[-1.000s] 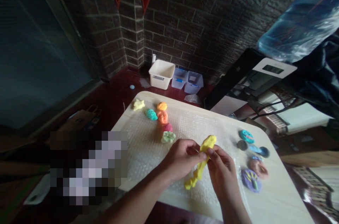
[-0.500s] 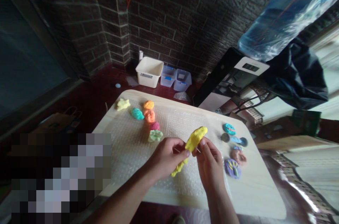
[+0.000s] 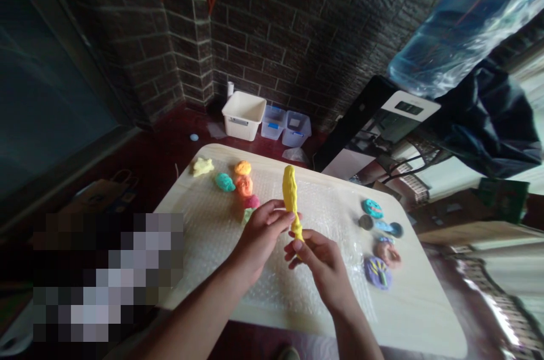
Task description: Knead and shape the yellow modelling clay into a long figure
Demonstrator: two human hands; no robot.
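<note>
While held upright: yellow clay strip [image 3: 289,195] stands between both hands, its top well above the fingers.
Left hand [image 3: 260,241]: fingers wrapped round its middle.
Right hand [image 3: 323,269]: fingers pinching its lower end.
Beyond the fingers: bubble wrap [image 3: 208,235] on the bench [image 3: 408,314], orange clay lump [image 3: 244,186] ahead, purple clay disc [image 3: 377,272] rightward.

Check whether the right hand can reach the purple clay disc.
Probably yes: only bubble wrap lies between the right hand and the purple clay disc, though that hand is pinching the yellow clay strip.
</note>
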